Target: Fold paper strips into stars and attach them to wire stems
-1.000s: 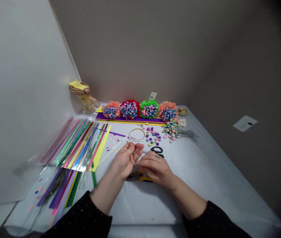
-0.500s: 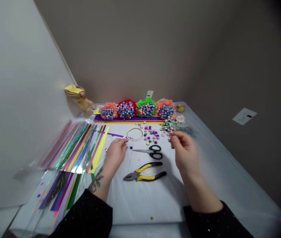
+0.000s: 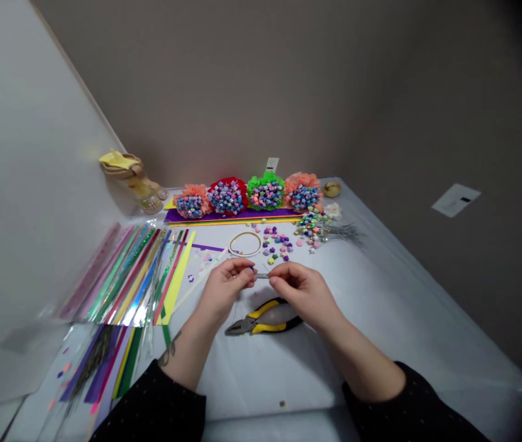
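Above the middle of the table both hands meet almost fingertip to fingertip. My left hand (image 3: pixel 228 288) is closed in a pinch on a small blue star (image 3: pixel 252 269), mostly covered by the fingers. My right hand (image 3: pixel 304 290) also pinches, thumb against forefinger; a thin line shows by its tips, but what it holds is too small to make out. Between the hands a bit of the scissors (image 3: pixel 262 275) shows, the rest hidden behind my right hand. Closer to me lie pliers (image 3: pixel 254 322) with yellow and black handles, partly covered by my right hand.
Small paper stars (image 3: pixel 279 239) and a bundle of thin wires (image 3: pixel 341 232) lie beyond my hands, beside a hoop (image 3: pixel 245 244). Several star bouquets (image 3: pixel 227 197) line the back. Coloured strips (image 3: pixel 127 270) spread left; a jar (image 3: pixel 153 199) stands behind them.
My hands have come together, the left taking hold of the blue star that lay by the scissors and the right moving left. The scissors are now mostly hidden. The view has shifted slightly.
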Available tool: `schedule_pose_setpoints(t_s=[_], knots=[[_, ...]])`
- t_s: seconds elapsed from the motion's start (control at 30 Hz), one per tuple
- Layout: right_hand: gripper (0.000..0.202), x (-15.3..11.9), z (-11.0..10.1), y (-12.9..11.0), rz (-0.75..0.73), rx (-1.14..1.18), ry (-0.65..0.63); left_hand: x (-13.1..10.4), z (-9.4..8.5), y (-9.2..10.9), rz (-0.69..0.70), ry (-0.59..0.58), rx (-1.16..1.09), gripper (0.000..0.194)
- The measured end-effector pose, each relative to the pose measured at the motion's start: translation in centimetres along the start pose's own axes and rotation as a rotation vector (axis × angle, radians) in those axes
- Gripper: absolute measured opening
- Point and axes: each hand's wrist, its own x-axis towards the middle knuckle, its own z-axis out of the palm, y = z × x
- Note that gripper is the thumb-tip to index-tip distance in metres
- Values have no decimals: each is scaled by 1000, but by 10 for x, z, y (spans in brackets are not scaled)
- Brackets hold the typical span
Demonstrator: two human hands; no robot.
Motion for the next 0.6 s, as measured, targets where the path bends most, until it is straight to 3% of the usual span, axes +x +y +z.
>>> schedule_pose_setpoints(t_s=[0.23, 0.43, 0.6], knots=[[12, -3, 5, -6, 139, 259, -80, -10, 11, 3, -159, -77, -293, 36], [23, -5, 7, -6, 158, 290, -105, -13, 12, 7, -177, -92, -358, 37], [15, -6, 7, -10, 201, 352, -146, -14, 12, 7, -200, -109, -335, 35]])
